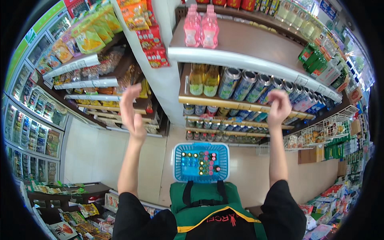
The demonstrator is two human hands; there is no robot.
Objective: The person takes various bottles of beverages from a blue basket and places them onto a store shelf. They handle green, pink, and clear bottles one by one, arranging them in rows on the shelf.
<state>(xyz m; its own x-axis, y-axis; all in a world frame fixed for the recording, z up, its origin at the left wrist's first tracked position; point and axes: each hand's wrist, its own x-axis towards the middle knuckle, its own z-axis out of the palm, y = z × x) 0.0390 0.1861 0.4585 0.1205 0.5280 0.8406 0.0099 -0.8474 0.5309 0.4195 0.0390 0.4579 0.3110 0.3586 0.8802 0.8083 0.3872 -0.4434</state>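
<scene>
My left hand [132, 111] is raised in front of the snack shelves at the left, empty, with its fingers apart from the thumb. My right hand [278, 105] is raised before the shelf of tall cans [252, 85]; its fingers are curled, and whether they touch the thumb is unclear. Between my arms, low down, a blue plastic basket [177, 162] holds several bottles with yellow, pink and red caps. Pink bottles [209, 31] stand on the brown top shelf [252, 36]. Two bottles of yellow drink [204, 79] stand beside the tall cans.
A white pillar [163, 90] parts the snack shelves [108, 81] from the drinks shelves. Glass-door coolers [33, 132] line the far left. Wire baskets [325, 129] and a cardboard box [310, 155] are at the right. Packaged goods [76, 222] fill a shelf at the lower left.
</scene>
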